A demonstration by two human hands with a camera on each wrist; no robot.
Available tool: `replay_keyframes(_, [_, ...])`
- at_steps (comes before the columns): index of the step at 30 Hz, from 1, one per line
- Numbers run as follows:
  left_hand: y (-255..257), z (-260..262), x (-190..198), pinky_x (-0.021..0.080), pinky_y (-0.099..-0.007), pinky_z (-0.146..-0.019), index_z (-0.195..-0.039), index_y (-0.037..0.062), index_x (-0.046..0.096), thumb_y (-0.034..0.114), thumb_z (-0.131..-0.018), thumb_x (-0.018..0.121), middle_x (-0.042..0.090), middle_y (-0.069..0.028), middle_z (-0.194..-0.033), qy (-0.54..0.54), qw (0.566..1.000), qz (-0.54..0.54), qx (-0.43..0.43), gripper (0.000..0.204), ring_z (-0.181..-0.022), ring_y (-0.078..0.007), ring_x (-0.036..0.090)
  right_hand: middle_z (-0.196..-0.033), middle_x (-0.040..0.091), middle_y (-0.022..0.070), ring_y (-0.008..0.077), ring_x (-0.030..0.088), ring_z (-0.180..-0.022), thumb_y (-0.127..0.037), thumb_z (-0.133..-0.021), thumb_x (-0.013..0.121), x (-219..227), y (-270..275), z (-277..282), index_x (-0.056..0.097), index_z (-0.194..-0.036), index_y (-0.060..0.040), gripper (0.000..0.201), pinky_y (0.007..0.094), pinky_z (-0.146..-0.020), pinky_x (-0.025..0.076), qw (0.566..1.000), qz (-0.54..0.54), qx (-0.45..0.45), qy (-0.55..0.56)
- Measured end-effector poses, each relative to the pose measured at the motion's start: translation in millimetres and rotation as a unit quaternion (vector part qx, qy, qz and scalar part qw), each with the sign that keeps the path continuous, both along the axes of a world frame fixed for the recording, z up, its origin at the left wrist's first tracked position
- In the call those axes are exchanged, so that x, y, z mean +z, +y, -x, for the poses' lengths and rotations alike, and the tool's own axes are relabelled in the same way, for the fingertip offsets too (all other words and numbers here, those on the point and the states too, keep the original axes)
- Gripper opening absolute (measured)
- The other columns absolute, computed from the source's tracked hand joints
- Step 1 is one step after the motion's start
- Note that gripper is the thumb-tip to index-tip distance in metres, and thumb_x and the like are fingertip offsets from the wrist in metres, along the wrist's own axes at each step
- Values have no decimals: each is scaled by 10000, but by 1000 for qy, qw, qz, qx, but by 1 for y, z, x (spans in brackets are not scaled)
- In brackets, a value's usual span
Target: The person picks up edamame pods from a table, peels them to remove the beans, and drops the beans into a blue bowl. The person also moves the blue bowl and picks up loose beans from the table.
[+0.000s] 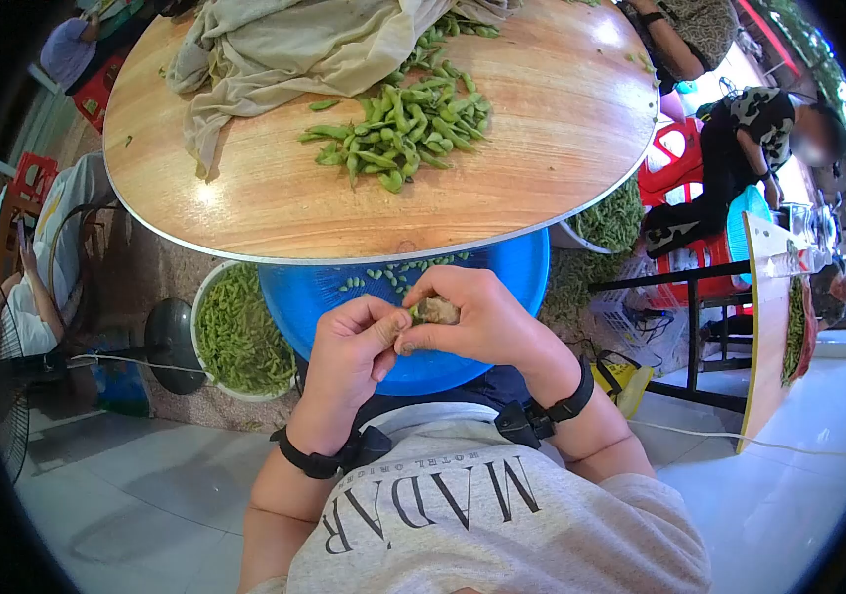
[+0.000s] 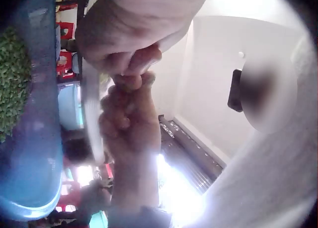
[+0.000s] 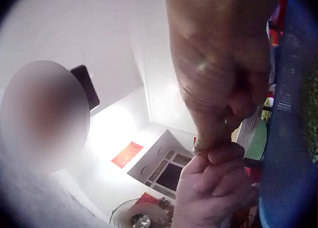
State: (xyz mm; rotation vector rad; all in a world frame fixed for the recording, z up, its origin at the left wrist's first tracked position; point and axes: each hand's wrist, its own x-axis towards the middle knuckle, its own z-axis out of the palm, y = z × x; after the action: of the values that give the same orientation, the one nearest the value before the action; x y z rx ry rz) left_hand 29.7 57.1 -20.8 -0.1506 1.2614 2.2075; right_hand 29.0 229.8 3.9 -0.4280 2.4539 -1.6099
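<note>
Overhead, from the head view, both hands meet just below the near edge of the round tabletop [image 1: 542, 168]. The left hand [image 1: 349, 346] and right hand [image 1: 477, 322] each pinch one pod [image 1: 435, 311] between thumb and fingertips, so both grips are narrow and closed on it. The pod sits right over a blue basin [image 1: 502, 277] that holds a scatter of loose beans [image 1: 383, 277]. To the left of the basin stands a white bowl [image 1: 207, 297] full of green pods or shells. Farther off, a heap of pods [image 1: 403, 124] lies on the tabletop beside a crumpled cloth [image 1: 284, 49].

Seen from the left wrist, the left hand [image 2: 124, 34] presses fingertip to fingertip against the right hand [image 2: 129, 123]; the pod itself is too blurred to pick out. The basin [image 2: 35, 153] fills the left edge.

From the right wrist, the right hand [image 3: 218, 79] comes down onto the left hand [image 3: 213, 193], fingers touching; again the pod is hidden between them. The basin [image 3: 288, 138] runs along the right side.

My reading is that a hard squeeze could shoot a bean past the basin rim onto the floor, since the hands sit near its near edge. A slipping pinch might also drop the whole pod in among the shelled beans.
</note>
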Motion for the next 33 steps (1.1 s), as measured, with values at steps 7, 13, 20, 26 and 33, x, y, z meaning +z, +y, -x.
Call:
replay_keyframes(7, [-1, 1, -6, 261, -160, -325, -733, 26, 550, 154, -816, 606, 549, -70, -580, -58, 995, -45, -60, 162, -373, -48, 379, -659, 577, 47, 91, 511, -599, -192, -697, 707, -9, 11, 0, 592, -812, -32, 228, 242, -550, 418, 991, 86, 33, -98])
replay_keyframes(13, [-6, -5, -6, 298, -172, -359, -814, 0, 598, 69, -798, 609, 571, -64, -625, -9, 994, 101, -47, 72, -411, -48, 418, -689, 593, 47, 114, 552, -631, -138, -713, 650, -26, 15, 2, 617, -874, -40, 191, 255, -574, 443, 977, 107, 19, -184])
replay_keyframes(20, [-88, -7, -17, 359, -193, -426, -937, -3, 605, -6, -733, 628, 582, -40, -707, 167, 874, 450, 75, 205, -502, -58, 469, -766, 558, 180, 355, 555, -726, -177, -717, 612, 15, 13, 13, 606, -852, -38, 193, 419, -655, 457, 980, -188, 25, 52])
replay_keyframes(26, [-123, -3, -14, 444, -233, -546, -1058, 0, 568, -31, -719, 628, 527, -111, -988, 252, 695, 668, 83, 346, -648, -120, 535, -745, 557, 156, 342, 564, -700, -149, -741, 562, 18, -15, 88, 558, -741, -33, 116, 417, -627, 456, 933, -262, -114, 220])
replay_keyframes(33, [-58, 30, 29, 471, -238, -596, -1017, -6, 589, -122, -704, 591, 540, -119, -1083, 513, 692, 486, 150, 333, -742, -147, 574, -717, 604, 150, 294, 577, -635, -144, -697, 576, 26, -4, 104, 601, -747, -7, 148, 361, -584, 461, 973, -169, -89, 129])
